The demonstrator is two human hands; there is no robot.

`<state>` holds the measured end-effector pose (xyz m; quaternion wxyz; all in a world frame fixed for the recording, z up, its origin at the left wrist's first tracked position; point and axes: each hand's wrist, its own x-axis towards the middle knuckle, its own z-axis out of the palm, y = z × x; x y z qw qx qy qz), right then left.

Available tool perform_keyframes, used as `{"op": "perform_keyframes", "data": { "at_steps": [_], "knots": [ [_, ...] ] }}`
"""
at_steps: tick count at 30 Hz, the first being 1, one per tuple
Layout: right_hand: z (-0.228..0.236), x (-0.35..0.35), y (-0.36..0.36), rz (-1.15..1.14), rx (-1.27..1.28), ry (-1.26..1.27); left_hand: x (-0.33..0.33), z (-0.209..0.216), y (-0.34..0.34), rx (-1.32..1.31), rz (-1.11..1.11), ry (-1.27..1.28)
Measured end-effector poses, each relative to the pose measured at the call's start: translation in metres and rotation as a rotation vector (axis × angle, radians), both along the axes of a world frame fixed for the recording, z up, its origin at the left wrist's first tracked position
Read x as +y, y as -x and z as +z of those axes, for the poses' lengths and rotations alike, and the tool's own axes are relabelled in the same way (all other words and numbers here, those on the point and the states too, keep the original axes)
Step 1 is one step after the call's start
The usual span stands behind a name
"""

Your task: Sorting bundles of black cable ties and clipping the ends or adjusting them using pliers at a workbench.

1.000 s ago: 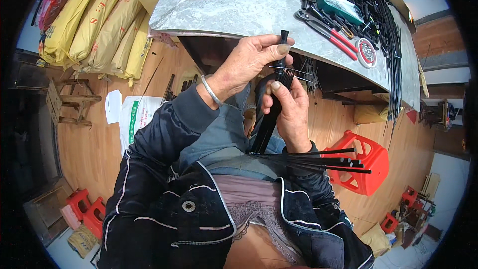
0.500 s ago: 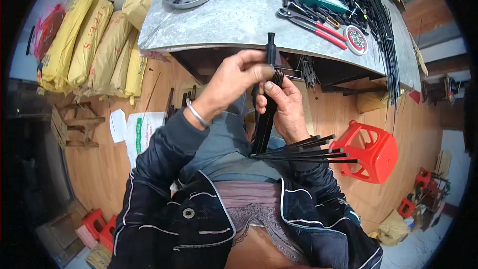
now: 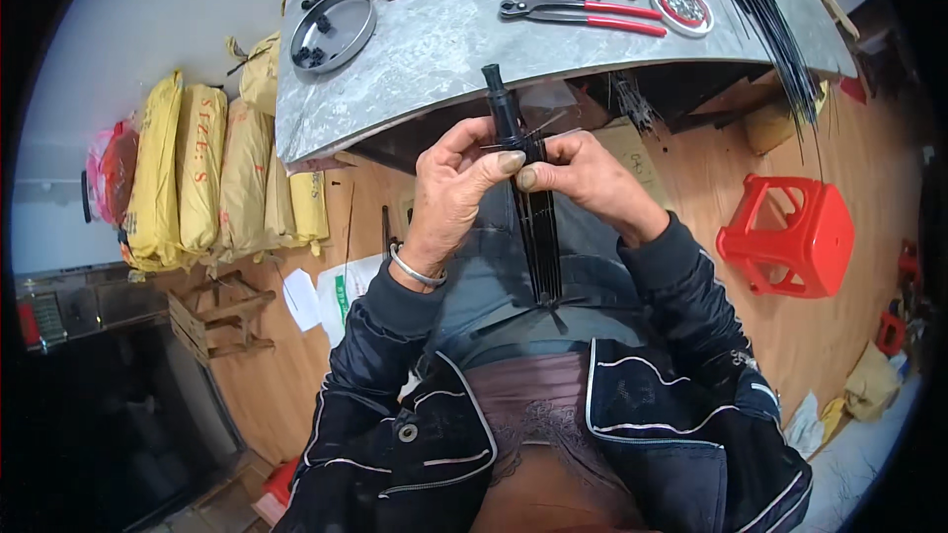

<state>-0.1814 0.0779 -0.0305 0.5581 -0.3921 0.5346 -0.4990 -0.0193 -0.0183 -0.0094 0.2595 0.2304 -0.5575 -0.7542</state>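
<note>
A black umbrella frame (image 3: 538, 237) points away from my lap, its thin ribs gathered in a bundle. A dark flared tube (image 3: 502, 104) forms its far end, tilted a little to the left. My left hand (image 3: 456, 183) grips the frame from the left just below that tube, thumb pressed on top. From the other side my right hand (image 3: 597, 183) holds the ribs, its thumb close to the left one. A thin wire or rib sticks out past the fingers. Most fingertips are hidden behind the frame.
On the grey stone-patterned table (image 3: 434, 39) lie red-handled pincers (image 3: 583, 17), a round metal tray (image 3: 346, 35) and a dish of small metal parts (image 3: 682, 8). Black parts heap behind them. A red stool (image 3: 790, 232) stands right; yellow sacks (image 3: 202, 168) lean left.
The ribs that fanned out to the right now lie folded in with the bundle. My right hand has turned to grip from the side. The view has shifted, too.
</note>
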Motion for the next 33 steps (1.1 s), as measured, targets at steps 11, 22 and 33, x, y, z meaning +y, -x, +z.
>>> {"op": "perform_keyframes", "data": {
  "at_steps": [11, 22, 33],
  "knots": [
    [-0.037, -0.005, -0.003, 0.149, -0.516, 0.069, -0.012, -0.009, 0.005, 0.089, -0.200, 0.005],
    [-0.010, 0.010, -0.025, -0.337, -0.617, 0.152, -0.019, 0.045, 0.016, -0.398, 0.144, 0.233],
    [-0.014, -0.001, -0.049, -0.605, -0.382, 0.304, 0.036, 0.015, 0.026, -0.173, 0.381, 0.441]
  ]
}}
